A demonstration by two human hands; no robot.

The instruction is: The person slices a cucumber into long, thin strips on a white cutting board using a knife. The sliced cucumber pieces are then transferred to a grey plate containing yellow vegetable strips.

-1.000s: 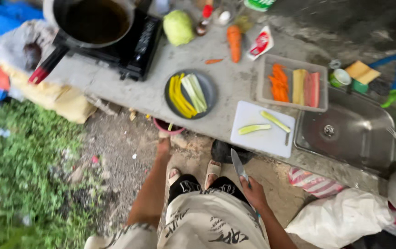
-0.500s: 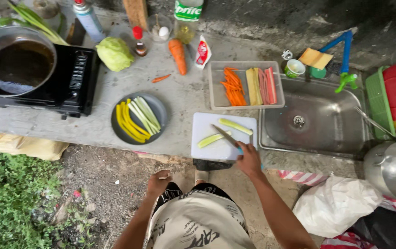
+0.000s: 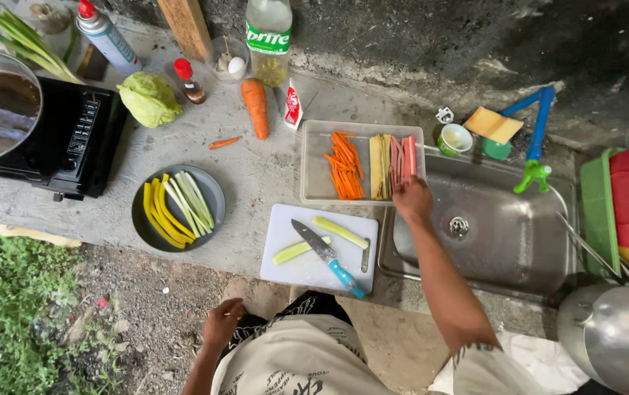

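Head view, edges: the counter (image 3: 256,168) front edge runs across mid-frame; bare gravel lies below it at lower left.
Right hand (image 3: 412,199): arm stretched up from lower right, fingers curled narrow on the pink strips (image 3: 401,157) at the right end of the clear tray (image 3: 314,157), centre frame.
Left hand (image 3: 223,322): low, bottom centre, loosely closed, holding nothing.
Surroundings: white cutting board (image 3: 285,249) with blue-handled knife (image 3: 327,257) just below the tray; sink (image 3: 504,241) to the right; grey plate (image 3: 212,194) to the left.
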